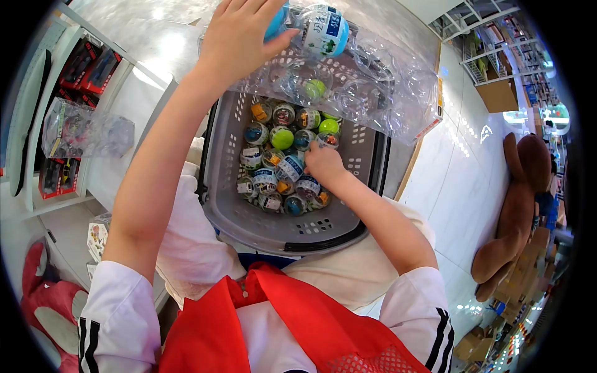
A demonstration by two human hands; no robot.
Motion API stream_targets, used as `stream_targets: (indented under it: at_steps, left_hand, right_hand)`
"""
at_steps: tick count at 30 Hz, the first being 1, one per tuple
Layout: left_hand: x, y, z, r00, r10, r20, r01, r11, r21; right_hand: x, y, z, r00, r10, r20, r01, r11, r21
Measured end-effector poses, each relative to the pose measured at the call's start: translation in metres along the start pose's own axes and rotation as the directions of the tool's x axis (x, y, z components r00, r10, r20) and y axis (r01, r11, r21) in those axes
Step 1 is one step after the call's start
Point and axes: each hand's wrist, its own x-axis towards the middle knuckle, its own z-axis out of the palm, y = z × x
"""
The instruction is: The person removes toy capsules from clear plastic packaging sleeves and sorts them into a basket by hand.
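Observation:
A grey plastic basket (217, 168) stands between my knees with several clear capsule balls (290, 168) heaped inside, some with blue labels and some holding green or orange contents. My right hand (324, 164) reaches into the heap, fingers curled against a clear capsule ball (328, 139). A clear plastic blister tray (398, 87) with round hollows lies across the far end of the basket. At its left end my left hand (239, 37) is stretched out beside a blue capsule ball (276, 23); its fingertips run out of view. A larger blue-and-white labelled capsule (324, 31) sits in the tray.
On the left, a white shelf (118, 81) holds red boxes (81, 65) and a clear plastic package (87, 130). A red and grey plush toy (53, 304) is below it. Brown plush (519, 205) and cardboard boxes (497, 93) are on the right.

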Motion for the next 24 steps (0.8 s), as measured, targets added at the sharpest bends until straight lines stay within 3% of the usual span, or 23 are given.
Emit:
stream_targets:
  at_steps: [3,5,7,10,13,15,17,20,24]
  left_hand:
    - [-0.007,-0.009,0.006,0.998,-0.061,-0.025,0.06,0.998,-0.033]
    - [-0.022,-0.018,0.03,0.991,-0.095,-0.095,0.092,0.995,-0.03]
    - [-0.024,-0.021,0.027,0.994,-0.104,-0.042,0.102,0.993,-0.065]
    - [-0.026,-0.024,0.022,0.995,-0.097,-0.011,0.095,0.991,-0.09]
    - [-0.025,-0.026,0.02,0.997,-0.077,-0.013,0.075,0.991,-0.108]
    - [-0.024,-0.027,0.021,0.997,-0.073,-0.026,0.069,0.99,-0.125]
    - [-0.024,-0.027,0.025,0.996,-0.075,-0.042,0.068,0.986,-0.153]
    - [-0.026,-0.026,0.03,0.992,-0.087,-0.089,0.077,0.991,-0.109]
    - [-0.028,-0.024,0.033,0.988,-0.091,-0.128,0.076,0.99,-0.121]
  right_hand:
    - [0.008,-0.006,0.019,0.997,0.005,-0.074,-0.018,0.985,-0.171]
    - [0.007,-0.01,0.027,0.981,0.029,-0.189,-0.062,0.983,-0.174]
    - [0.003,-0.013,0.019,0.956,0.008,-0.295,-0.057,0.986,-0.156]
    - [-0.014,-0.031,-0.039,0.977,0.04,-0.208,-0.037,0.999,0.019]
    - [-0.045,-0.056,-0.139,0.974,0.103,-0.201,-0.003,0.895,0.445]
    - [-0.054,-0.06,-0.167,0.787,0.322,-0.527,0.052,0.816,0.576]
    - [-0.045,-0.05,-0.193,0.511,0.377,-0.773,-0.07,0.914,0.4]
    - [-0.022,-0.042,-0.223,0.378,0.423,-0.824,-0.334,0.892,0.305]
    - [0.012,-0.053,-0.24,0.579,0.563,-0.59,-0.532,0.809,0.25]
